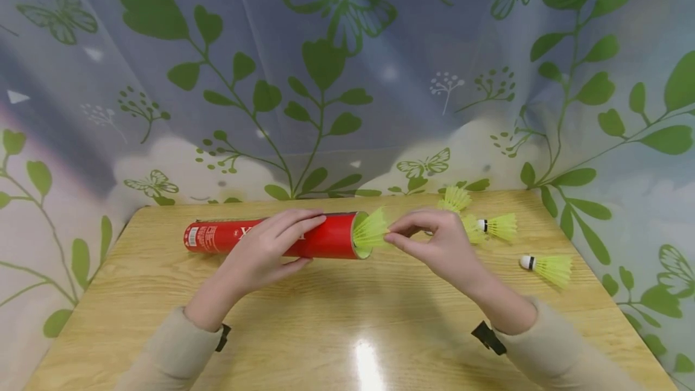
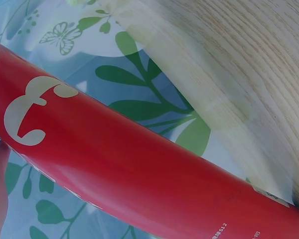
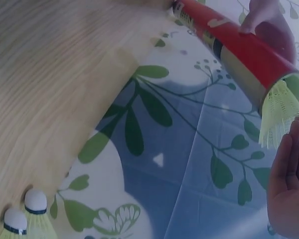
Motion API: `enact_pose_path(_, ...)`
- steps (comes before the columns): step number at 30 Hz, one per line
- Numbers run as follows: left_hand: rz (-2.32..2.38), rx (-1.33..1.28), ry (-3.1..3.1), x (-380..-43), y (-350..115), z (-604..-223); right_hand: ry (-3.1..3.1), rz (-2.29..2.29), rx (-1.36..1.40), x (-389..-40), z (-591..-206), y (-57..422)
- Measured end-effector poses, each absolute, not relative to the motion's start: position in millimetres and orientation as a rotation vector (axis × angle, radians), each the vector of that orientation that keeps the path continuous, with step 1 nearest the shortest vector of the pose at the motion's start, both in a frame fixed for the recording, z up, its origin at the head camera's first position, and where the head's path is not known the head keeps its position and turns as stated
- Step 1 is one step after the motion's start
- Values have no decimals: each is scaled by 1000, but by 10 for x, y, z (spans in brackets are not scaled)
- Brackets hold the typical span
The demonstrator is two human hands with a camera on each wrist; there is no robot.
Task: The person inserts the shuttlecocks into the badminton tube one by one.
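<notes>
A red shuttlecock tube [image 1: 326, 240] lies sideways above the wooden table, its mouth facing right. My left hand [image 1: 266, 246] grips it around the middle, thumb below and fingers over the top. A yellow shuttlecock [image 1: 371, 229] sits partly inside the mouth, with its skirt sticking out and its head hidden in the tube. My right hand [image 1: 440, 240] pinches the skirt's edge between thumb and fingertips. In the right wrist view the skirt [image 3: 279, 114] flares out of the tube's pale green opening beside the right fingers [image 3: 291, 154].
Several loose yellow shuttlecocks lie on the table [image 1: 304, 330] at the right: one [image 1: 548, 267] nearer the right edge, another [image 1: 499, 226] behind it, and one [image 1: 455, 198] at the back edge. A leaf-patterned curtain [image 1: 347, 77] hangs behind the table.
</notes>
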State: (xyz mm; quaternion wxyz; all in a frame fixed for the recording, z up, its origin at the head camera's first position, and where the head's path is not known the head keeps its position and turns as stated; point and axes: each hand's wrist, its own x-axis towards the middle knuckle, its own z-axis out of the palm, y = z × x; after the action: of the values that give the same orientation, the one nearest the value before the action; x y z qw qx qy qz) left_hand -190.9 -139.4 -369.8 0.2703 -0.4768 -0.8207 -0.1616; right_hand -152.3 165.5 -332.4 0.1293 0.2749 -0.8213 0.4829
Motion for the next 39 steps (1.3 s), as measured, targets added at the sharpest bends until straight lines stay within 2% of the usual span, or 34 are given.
enact_pose_path(11,-430,-1289,-2205,-1917,-1390,-3713,-2360,1513,814,-1435,-3235,1421)
enact_pose_path(24,-423,-1302,-2198,-1925,-1386,-3708,-2348,1599,854,-1663,-3593,1357)
enact_pose_path(39,-409,-1318,-2195,-1899,-1389,-3715,-2376,1607,901,-1684,-3597,1311)
